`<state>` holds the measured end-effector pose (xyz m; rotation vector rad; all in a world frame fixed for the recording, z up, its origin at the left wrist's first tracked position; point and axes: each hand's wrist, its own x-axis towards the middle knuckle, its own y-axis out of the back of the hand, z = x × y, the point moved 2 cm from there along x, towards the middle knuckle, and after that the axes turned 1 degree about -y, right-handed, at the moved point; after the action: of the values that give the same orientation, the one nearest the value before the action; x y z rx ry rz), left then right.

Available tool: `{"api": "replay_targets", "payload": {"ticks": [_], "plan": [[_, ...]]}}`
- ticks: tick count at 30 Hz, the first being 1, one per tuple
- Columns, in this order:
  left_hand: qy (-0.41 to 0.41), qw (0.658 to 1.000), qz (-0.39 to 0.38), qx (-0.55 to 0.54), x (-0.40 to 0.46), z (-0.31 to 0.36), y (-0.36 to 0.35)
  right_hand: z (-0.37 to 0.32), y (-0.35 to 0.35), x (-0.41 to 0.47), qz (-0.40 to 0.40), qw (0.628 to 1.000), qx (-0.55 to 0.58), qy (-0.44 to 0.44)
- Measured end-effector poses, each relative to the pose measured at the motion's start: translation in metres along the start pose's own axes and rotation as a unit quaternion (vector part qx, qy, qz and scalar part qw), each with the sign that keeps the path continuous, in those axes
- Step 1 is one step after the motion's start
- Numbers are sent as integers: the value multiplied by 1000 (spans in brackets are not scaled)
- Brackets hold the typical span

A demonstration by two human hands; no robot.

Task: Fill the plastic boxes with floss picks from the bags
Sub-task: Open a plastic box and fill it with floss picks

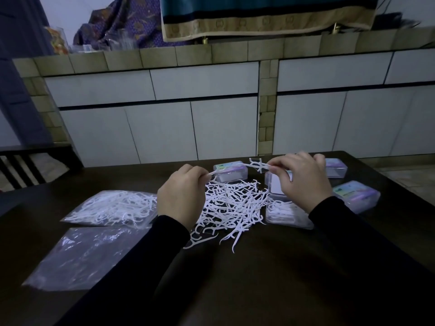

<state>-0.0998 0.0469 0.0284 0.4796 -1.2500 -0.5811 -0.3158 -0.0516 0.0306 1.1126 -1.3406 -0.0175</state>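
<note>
Open box [286, 214] partly hidden behind right hand [303, 182].

Table [259, 274]: dark wood, filled the foreground.
Wall [164, 128]: stood behind the table, faced with pale panels edged in tan tiles.
Ledge [193, 54]: tiled, ran along the top of the wall.
Cloth [266, 17]: teal with a tan patterned border, hung over the ledge.
Patterned fabric [122, 22]: purple, heaped on the ledge at left.
Chair [30, 163]: dark slatted back, stood at the table's far left.
</note>
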Motion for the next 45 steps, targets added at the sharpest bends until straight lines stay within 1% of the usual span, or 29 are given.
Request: {"api": "replay_targets", "payload": {"ticks": [3,7,10,13,17,22,28,31,33,39,45], "plan": [[36,998,-21,-48,4,13,-6,15,11,-3,-27,999,-16,-27],[78,984,-46,-153,10,37,-22,37,22,-10,-86,994,-38,-56],[89,972,-59,-211,11,58,-36,48,26,-17,-131,988,-43,-70],[94,963,-69,-244,13,73,-52,55,30,-21,-161,983,-52,-66],[117,953,-78,-270,17,80,-68,59,31,-20,-173,979,-78,-73],[137,949,-71,-276,14,73,-78,60,27,-20,-182,973,-108,-94],[171,929,-41,-325,12,59,-80,52,24,-20,-192,972,-116,-75],[188,926,-33,-325,13,54,-80,49,25,-19,-182,969,-147,-80],[196,924,-34,-327,13,52,-81,48,25,-19,-190,968,-146,-80],[188,924,-38,-331,12,56,-79,35,16,-20,-232,964,-123,-29],[180,926,-43,-328,11,57,-80,34,12,-19,-262,954,-143,-25]]}}
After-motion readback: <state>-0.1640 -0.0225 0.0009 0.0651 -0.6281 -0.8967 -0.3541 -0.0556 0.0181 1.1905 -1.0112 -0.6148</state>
